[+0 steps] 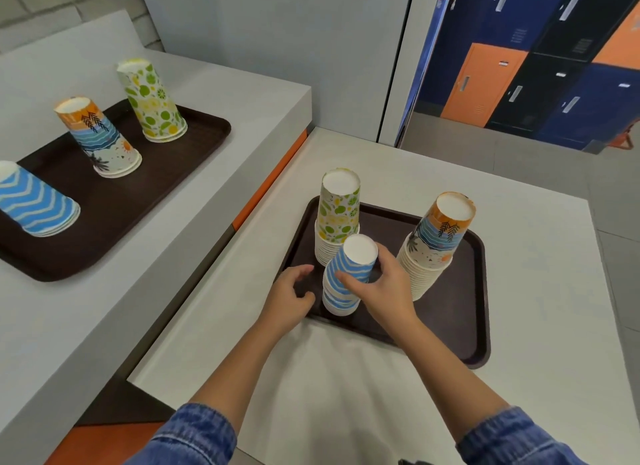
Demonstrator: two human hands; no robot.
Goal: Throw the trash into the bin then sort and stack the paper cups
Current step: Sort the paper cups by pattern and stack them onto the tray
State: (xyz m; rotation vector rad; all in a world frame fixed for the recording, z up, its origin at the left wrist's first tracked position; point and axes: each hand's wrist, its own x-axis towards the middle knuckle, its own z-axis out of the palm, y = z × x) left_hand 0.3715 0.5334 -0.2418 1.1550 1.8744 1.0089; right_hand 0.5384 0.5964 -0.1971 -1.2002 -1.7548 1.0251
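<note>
Three upside-down stacks of paper cups stand on the near brown tray (460,308). My right hand (384,284) grips the blue wave stack (349,274) at the tray's front, fingers curled round its upper cups. Behind it stands the green lemon stack (337,211), and at the right the orange and blue sun stack (436,236). My left hand (289,294) hovers over the tray's left edge with loosely curled fingers and holds nothing.
A second brown tray (114,201) on the raised counter at the left carries a blue wave stack (34,204), an orange sun stack (100,135) and a green lemon stack (150,100). Lockers (540,59) fill the back right. No bin is in view.
</note>
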